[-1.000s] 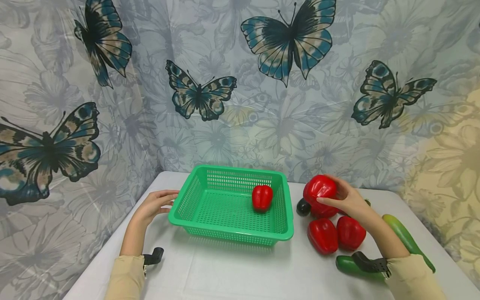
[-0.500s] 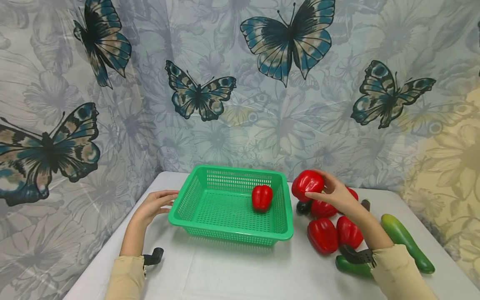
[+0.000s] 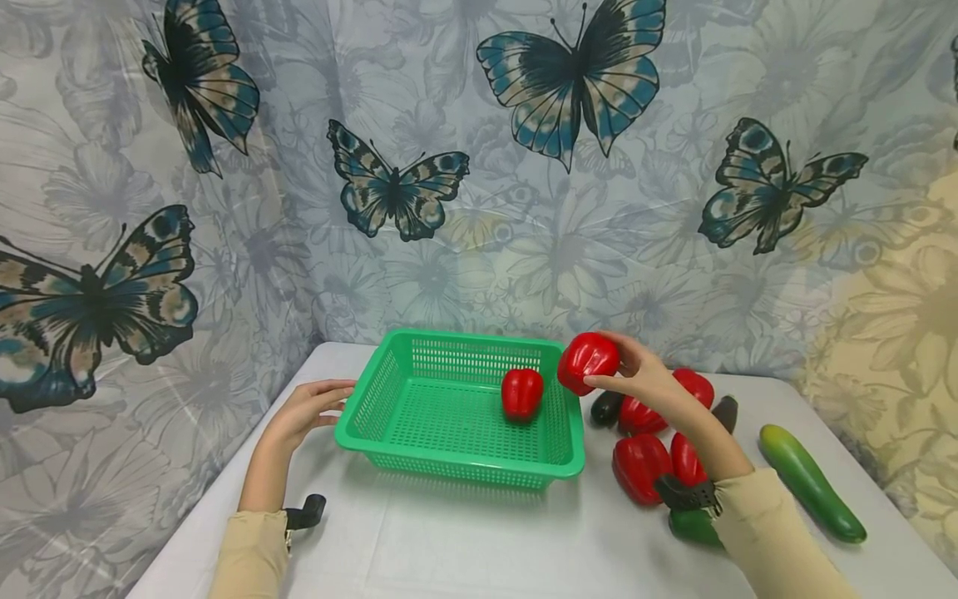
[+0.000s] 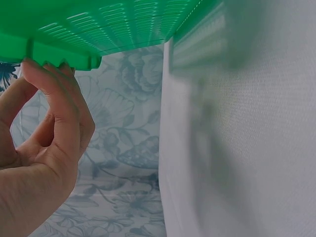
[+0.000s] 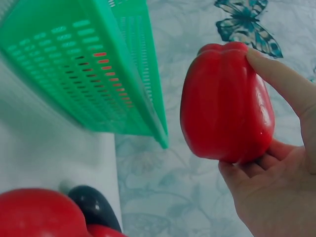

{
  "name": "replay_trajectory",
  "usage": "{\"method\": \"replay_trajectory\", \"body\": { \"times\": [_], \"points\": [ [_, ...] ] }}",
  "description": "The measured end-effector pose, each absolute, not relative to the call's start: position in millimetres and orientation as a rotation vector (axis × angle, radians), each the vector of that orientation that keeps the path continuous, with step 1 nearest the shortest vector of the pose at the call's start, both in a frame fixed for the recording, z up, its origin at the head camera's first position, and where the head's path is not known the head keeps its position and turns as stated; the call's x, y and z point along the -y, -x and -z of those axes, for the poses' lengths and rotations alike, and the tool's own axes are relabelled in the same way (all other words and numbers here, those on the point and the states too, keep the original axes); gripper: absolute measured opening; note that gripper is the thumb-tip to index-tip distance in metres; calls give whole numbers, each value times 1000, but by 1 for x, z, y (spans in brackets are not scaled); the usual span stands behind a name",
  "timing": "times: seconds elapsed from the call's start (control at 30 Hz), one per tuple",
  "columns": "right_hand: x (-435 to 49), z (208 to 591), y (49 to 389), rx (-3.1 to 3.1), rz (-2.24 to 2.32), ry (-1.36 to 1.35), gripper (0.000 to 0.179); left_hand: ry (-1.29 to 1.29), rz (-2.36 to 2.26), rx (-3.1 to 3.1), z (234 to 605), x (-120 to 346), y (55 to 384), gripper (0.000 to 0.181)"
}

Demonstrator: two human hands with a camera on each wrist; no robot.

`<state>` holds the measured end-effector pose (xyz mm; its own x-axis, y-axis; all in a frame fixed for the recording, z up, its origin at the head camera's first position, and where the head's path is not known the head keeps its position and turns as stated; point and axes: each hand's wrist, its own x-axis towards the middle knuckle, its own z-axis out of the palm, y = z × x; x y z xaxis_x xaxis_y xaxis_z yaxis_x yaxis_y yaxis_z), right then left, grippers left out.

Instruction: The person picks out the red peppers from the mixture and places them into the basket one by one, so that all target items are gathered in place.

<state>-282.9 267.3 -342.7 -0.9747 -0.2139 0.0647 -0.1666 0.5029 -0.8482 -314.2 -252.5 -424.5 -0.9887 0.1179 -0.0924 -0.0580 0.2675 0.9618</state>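
My right hand (image 3: 636, 370) grips a red bell pepper (image 3: 589, 362), holding it in the air at the right rim of a green plastic basket (image 3: 458, 460). In the right wrist view the thumb lies on the upper end of the pepper (image 5: 224, 103) and the other fingers support its lower end. Another red bell pepper (image 3: 522, 393) lies inside the basket, towards its right side. My left hand (image 3: 299, 408) touches the basket's left rim; the left wrist view shows bent fingers (image 4: 64, 108) with their tips at the rim's underside.
Right of the basket lie several red bell peppers (image 3: 644, 468), a dark eggplant (image 3: 605, 409) and a green zucchini (image 3: 692, 527) partly hidden by my right wrist. Farther right is a long green zucchini (image 3: 812, 482). A butterfly-print cloth (image 3: 524, 274) hangs behind the white table (image 3: 449, 541).
My right hand has lifted the red bell pepper from the pile and carried it left to the basket's right rim. The left hand and the basket have stayed in place.
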Motion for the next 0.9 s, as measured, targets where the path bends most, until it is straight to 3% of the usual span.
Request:
{"method": "replay_trajectory", "body": {
  "times": [0.9],
  "points": [
    [-228,337,307,-2611,1387,428,84,-69,-1836,-2364,425,254,314,57]
  ]
}}
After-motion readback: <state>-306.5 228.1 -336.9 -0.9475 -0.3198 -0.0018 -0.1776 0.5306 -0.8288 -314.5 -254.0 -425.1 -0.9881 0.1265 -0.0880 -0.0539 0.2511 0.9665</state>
